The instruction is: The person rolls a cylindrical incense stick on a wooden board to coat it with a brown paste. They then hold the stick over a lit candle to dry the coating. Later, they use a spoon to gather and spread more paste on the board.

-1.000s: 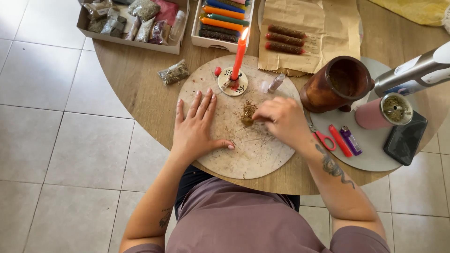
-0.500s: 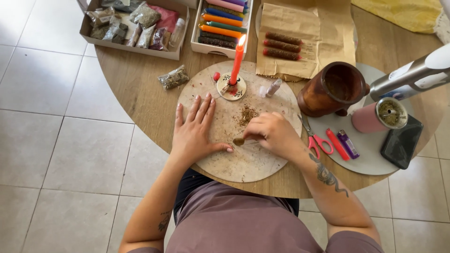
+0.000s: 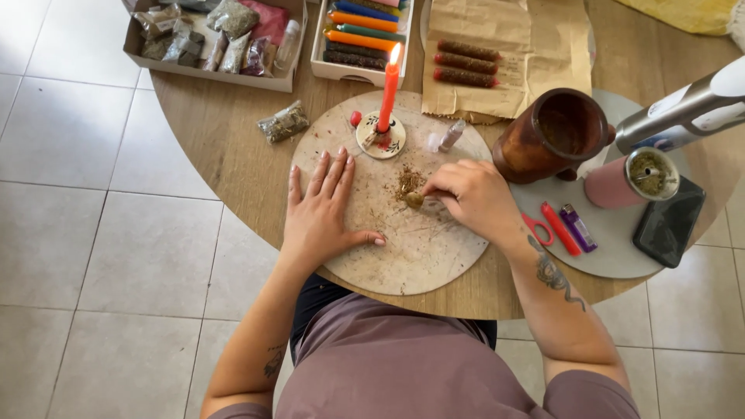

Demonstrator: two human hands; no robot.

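Right hand [image 3: 472, 200] has slid from the herb pile [image 3: 407, 183] toward the body, now pinching a small brown lump [image 3: 415, 200]; left hand [image 3: 322, 211] stays flat, fingers spread, on the round board [image 3: 403, 268].

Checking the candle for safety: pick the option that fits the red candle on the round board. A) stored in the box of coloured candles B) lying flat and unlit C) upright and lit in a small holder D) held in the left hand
C: the red candle stands upright with a flame at its tip in a small holder on the round board, apart from the left hand, which lies flat on the board.
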